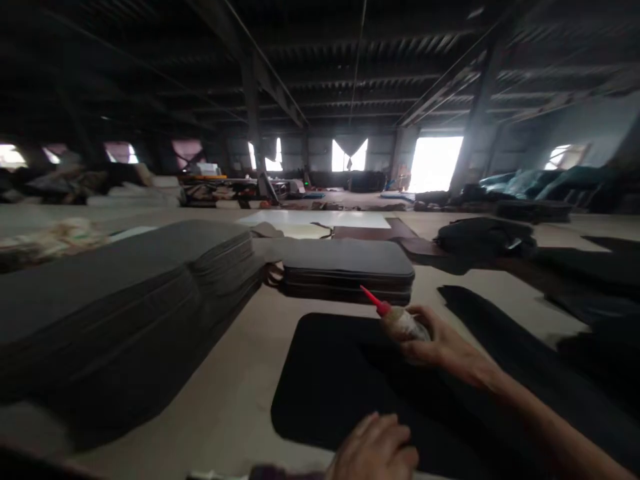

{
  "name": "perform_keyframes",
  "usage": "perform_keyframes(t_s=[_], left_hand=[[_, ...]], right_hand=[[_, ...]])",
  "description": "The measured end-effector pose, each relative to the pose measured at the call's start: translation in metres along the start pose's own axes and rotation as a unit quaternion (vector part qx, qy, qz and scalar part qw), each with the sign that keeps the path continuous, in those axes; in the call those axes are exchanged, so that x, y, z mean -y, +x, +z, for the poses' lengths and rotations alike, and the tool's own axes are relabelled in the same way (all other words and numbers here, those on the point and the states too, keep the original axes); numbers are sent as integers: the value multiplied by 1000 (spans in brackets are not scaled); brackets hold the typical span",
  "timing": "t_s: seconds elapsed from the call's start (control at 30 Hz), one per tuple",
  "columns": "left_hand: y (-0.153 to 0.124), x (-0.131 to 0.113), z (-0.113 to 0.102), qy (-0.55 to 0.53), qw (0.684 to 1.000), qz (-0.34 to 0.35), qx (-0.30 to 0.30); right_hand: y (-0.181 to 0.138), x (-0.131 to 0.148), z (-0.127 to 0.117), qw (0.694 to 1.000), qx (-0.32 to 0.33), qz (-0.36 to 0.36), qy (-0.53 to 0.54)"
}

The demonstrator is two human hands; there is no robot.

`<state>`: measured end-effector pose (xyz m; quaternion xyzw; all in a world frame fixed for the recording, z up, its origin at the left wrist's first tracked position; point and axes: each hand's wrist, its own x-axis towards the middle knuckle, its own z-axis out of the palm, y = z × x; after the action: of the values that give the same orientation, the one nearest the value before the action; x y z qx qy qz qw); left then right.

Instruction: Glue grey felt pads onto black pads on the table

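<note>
My right hand [425,337] is wrapped around a squeeze glue bottle [400,323] with a long red nozzle, held tilted above a black rounded-corner panel [325,380]. The nozzle tip points up and to the left. At the panel's near edge is my left hand [375,450], its fingers curled and slightly blurred; what lies under them, if anything, is hidden. The flat panel rests on the pale tabletop [240,393]. Just beyond it lies a stack of dark rounded panels [347,260].
A tall stack of dark grey sheets [150,287] fills the left side of the table. To the right are a long black strip [480,320] and a dark bundled item [485,237]. Farther back lie a white sheet [310,218] and a brown sheet [365,232].
</note>
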<state>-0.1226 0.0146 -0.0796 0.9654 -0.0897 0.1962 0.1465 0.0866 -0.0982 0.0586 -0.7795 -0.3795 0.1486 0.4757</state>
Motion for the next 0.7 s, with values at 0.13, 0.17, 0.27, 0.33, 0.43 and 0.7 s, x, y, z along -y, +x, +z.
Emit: perform_keyframes(t_s=[0.13,0.17,0.27,0.33,0.43,0.7], left_hand=[[1,-27,-50,-47,997,23,52],[2,-31,-60,-57,996,20,59],[4,-37,-78,-72,994,-6,77],[6,-39,-83,-75,993,-15,89],[9,-41,-90,-74,993,-9,91],[10,-42,-102,-124,987,-30,100]], right_hand=[[-15,34,24,997,61,42,29],[-17,39,29,996,69,47,33],[-21,51,44,995,84,37,45],[-24,56,53,996,86,17,28],[-27,60,66,992,122,-21,-10],[-25,74,81,971,179,-129,-95]])
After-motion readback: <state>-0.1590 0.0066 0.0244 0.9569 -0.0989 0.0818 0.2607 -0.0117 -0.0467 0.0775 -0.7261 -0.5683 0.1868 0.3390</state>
